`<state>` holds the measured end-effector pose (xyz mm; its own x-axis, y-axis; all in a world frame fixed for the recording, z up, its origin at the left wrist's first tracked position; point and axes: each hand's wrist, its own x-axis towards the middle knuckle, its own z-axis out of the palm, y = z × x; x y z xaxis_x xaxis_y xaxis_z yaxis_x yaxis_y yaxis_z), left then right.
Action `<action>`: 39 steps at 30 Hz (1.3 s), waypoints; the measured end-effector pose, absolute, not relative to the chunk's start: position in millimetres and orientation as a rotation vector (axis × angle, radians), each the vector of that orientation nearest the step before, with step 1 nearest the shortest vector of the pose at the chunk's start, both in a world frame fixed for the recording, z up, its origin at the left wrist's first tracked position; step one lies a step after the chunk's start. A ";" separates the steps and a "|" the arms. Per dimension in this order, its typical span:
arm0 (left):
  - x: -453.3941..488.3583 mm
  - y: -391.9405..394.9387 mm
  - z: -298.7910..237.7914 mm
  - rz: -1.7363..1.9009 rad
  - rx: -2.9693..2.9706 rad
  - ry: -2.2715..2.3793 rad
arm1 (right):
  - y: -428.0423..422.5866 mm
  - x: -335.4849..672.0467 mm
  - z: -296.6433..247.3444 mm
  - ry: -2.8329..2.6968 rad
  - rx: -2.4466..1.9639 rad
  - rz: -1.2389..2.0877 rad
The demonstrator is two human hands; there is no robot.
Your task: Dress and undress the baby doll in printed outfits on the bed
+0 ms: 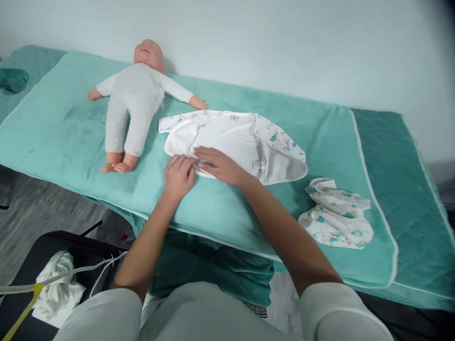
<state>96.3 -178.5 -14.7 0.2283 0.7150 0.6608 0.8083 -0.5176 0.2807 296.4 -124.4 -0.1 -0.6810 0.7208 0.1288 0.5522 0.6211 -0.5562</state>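
Note:
A white baby top (231, 139) with a printed lining lies spread open on the teal towel (64, 132). My right hand (218, 165) lies flat on the top's near hem, fingers stretched out to the left. My left hand (178, 175) rests just beside it with its fingers curled at the hem's edge; I cannot make out whether they pinch the cloth. A baby doll (133, 102) in a white suit lies on its back to the left of the top, one arm reaching toward the garment's sleeve.
A crumpled printed garment (336, 215) lies on the towel at the right. The towel covers a darker teal table (408, 189) against a white wall. Lower left, a black seat (67, 241) holds a white cloth (57, 282) and tubing.

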 end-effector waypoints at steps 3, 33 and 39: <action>96.3 -178.1 -15.3 -1.183 -2.383 -1.502 | -114.7 343.5 8.1 -2.184 -1.298 0.611; 92.6 -175.4 -20.1 -1.273 -2.379 -1.666 | -112.2 526.1 -22.8 -0.917 -1.948 -0.063; 91.7 -174.3 -20.9 -1.306 -2.362 -1.661 | -112.9 516.0 -27.8 -1.051 -2.053 0.100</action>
<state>91.7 -174.3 -20.9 0.1112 0.7922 0.6001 0.7700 -0.4504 0.4519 516.0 -112.9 -27.8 0.6502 0.7093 0.2725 0.6451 -0.3258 -0.6912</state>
